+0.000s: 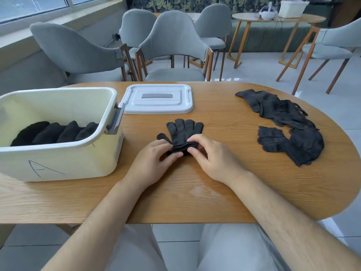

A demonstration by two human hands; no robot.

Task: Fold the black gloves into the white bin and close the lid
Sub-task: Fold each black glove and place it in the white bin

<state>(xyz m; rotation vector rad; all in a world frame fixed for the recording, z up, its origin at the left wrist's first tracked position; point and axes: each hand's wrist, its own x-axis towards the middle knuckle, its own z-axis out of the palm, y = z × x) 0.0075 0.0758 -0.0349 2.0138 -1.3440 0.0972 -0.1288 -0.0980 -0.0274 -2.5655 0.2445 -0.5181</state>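
Midway through the folding, my left grip (154,159) and right grip (211,155) pinch the rolled cuff of a black glove (183,132), its fingers flat just beyond. Next, I judge: finish the roll and carry it left into the white bin (68,163), hand-marked "A". The lid (158,98) lies beyond, unfolded gloves (283,122) to the right.

wooden table (224,196) | grey chairs (173,36) behind | round table (252,17), headset (266,13) on it

The wooden table (175,202) carries a flat lid (158,98). The bin (58,163) stands just left of the lid, one glove (183,132) lies nearer than it, and a glove pile (289,130) lies well right.
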